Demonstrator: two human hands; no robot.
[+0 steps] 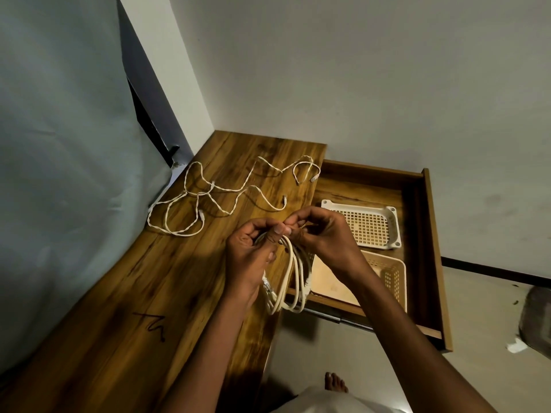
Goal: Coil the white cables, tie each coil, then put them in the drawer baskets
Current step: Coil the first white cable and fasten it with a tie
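A coiled white cable [290, 281] hangs in several loops over the desk's right edge. My left hand [253, 251] grips the top of the coil. My right hand [322, 234] pinches the same coil top with its fingertips, right against the left thumb. Whether a tie is between the fingers is hidden. Loose white cables [208, 192] lie tangled and uncoiled on the wooden desk [155, 287] further back. In the open drawer [429, 234] sit a white perforated basket [393, 222] and a beige basket [393, 275], the beige one partly behind my right wrist.
A grey cloth [65, 144] hangs along the desk's left side. The wall [357, 70] stands behind desk and drawer. Below the drawer is pale floor, with my bare foot [335, 383] and a grey object [536, 320] at the right edge. A black scribble [152, 323] marks the desk.
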